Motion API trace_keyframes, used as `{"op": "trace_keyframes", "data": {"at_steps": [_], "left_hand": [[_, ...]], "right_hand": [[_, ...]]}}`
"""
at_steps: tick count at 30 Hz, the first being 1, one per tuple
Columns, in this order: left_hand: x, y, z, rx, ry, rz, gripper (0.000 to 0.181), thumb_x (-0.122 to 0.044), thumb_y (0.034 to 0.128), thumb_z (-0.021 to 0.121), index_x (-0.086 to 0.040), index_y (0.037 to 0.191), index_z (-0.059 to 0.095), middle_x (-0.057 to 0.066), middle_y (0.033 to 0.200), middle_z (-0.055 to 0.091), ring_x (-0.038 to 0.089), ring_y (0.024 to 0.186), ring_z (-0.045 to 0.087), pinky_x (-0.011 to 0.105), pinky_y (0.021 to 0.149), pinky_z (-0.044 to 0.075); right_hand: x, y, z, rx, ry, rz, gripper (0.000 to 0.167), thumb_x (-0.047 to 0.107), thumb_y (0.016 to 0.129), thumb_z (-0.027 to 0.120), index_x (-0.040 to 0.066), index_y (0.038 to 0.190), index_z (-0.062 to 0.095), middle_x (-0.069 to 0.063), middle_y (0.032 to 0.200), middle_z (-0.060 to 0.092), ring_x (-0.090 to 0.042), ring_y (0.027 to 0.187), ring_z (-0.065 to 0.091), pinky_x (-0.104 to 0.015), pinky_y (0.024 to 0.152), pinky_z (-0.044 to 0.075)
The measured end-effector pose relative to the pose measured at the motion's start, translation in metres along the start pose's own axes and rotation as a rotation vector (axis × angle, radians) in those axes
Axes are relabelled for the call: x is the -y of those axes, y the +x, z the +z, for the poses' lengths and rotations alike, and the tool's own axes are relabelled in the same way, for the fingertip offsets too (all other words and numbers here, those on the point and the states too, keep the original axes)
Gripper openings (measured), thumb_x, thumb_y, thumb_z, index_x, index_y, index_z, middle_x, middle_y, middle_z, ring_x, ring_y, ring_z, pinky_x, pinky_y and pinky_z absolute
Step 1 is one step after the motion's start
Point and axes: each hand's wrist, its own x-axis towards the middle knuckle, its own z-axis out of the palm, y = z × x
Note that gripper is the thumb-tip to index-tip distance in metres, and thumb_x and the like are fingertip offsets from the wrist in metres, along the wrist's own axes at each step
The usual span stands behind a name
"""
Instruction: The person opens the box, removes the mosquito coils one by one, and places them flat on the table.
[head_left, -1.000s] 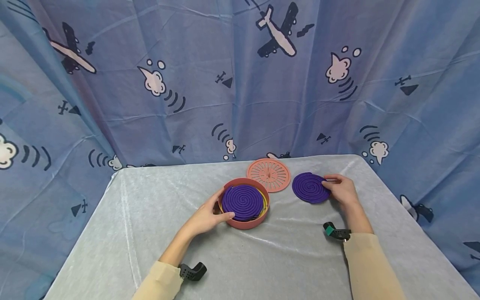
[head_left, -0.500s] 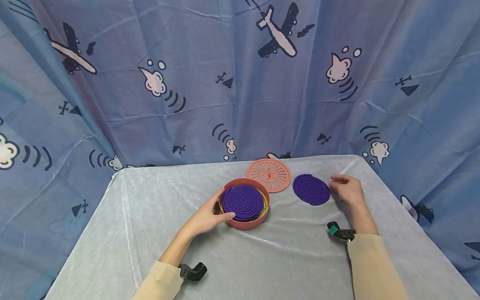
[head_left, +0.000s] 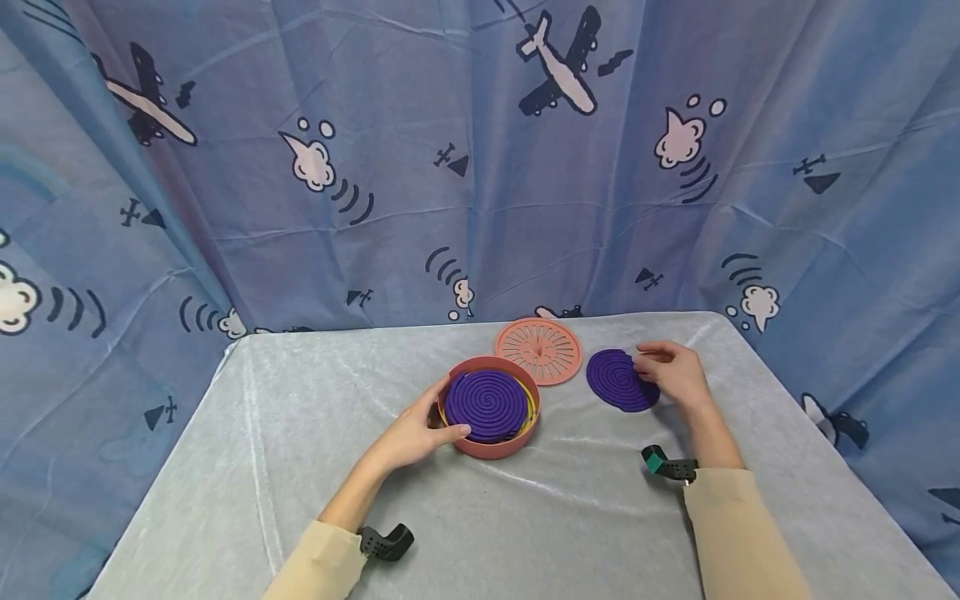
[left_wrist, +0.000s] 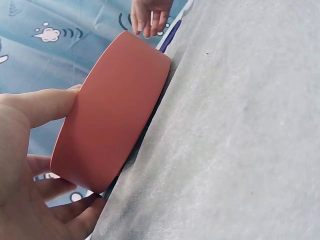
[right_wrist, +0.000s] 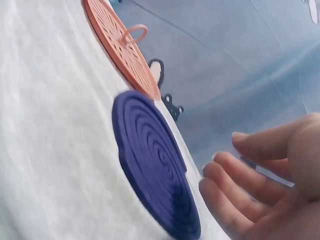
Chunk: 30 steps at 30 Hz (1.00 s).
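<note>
My left hand (head_left: 411, 433) grips the left side of a round coral box (head_left: 491, 450), thumb at the rim and fingers around its wall; the wrist view shows the box's smooth outer wall (left_wrist: 112, 110). Inside lies a purple spiral mosquito coil (head_left: 486, 405), with a strip of yellow showing beside it. Another purple mosquito coil (head_left: 617, 382) lies flat on the table to the right. Over that coil's right edge hovers my right hand (head_left: 678, 377). In the right wrist view its loosely bent fingers (right_wrist: 235, 175) stand apart from the coil and hold nothing.
Behind the box lies a coral slotted lid (head_left: 538, 352) with a small ring handle (right_wrist: 136, 33). A pale grey cloth covers the table (head_left: 360, 358). A blue printed curtain (head_left: 390, 167) hangs along the table's back edge.
My right hand let go of the loose coil and drew back to the right, then came back left over its edge. The left hand and the box have stayed in place.
</note>
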Motion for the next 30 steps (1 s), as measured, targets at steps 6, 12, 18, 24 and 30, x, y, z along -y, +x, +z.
{"op": "trace_keyframes", "data": {"at_steps": [6, 12, 18, 24, 30], "left_hand": [[0.000, 0.000, 0.000, -0.002, 0.000, 0.002, 0.094, -0.042, 0.0871, 0.080, -0.017, 0.162, 0.029, 0.011, 0.153, 0.047, 0.026, 0.125, 0.056, 0.049, 0.106, 0.045], [-0.001, 0.000, -0.001, 0.007, -0.012, 0.000, 0.094, -0.042, 0.0873, 0.080, -0.017, 0.162, 0.029, 0.011, 0.153, 0.046, 0.026, 0.126, 0.056, 0.049, 0.106, 0.045], [-0.002, 0.000, 0.000, 0.011, -0.016, -0.001, 0.095, -0.043, 0.0873, 0.080, -0.016, 0.162, 0.028, 0.011, 0.156, 0.043, 0.027, 0.128, 0.054, 0.049, 0.107, 0.044], [-0.001, 0.000, -0.001, 0.008, -0.011, 0.005, 0.095, -0.042, 0.0871, 0.080, -0.017, 0.162, 0.028, 0.012, 0.153, 0.046, 0.026, 0.125, 0.056, 0.049, 0.106, 0.045], [0.000, 0.000, 0.000, 0.003, -0.015, 0.009, 0.094, -0.042, 0.0868, 0.080, -0.017, 0.162, 0.029, 0.011, 0.153, 0.047, 0.026, 0.125, 0.056, 0.049, 0.106, 0.045]], "right_hand": [[0.012, -0.001, 0.016, 0.031, -0.001, -0.007, 0.039, 0.006, 0.100, 0.063, -0.015, 0.131, 0.057, -0.025, 0.110, 0.067, -0.001, 0.082, 0.066, -0.021, 0.075, 0.057], [0.024, -0.003, 0.032, 0.083, 0.010, -0.050, 0.036, 0.006, 0.099, 0.063, -0.014, 0.129, 0.059, -0.028, 0.113, 0.066, -0.005, 0.085, 0.067, -0.022, 0.077, 0.058], [0.035, -0.005, 0.042, 0.114, -0.015, -0.078, 0.035, 0.006, 0.099, 0.062, -0.012, 0.128, 0.060, -0.030, 0.116, 0.065, -0.009, 0.088, 0.068, -0.022, 0.077, 0.057], [0.046, -0.010, 0.050, 0.136, -0.094, -0.112, 0.036, 0.012, 0.100, 0.065, -0.009, 0.129, 0.062, -0.027, 0.116, 0.067, -0.033, 0.097, 0.069, -0.029, 0.079, 0.058], [0.056, -0.016, 0.060, 0.167, -0.109, -0.132, 0.035, 0.013, 0.100, 0.065, -0.006, 0.130, 0.063, -0.025, 0.118, 0.068, -0.041, 0.103, 0.066, -0.039, 0.084, 0.058]]}}
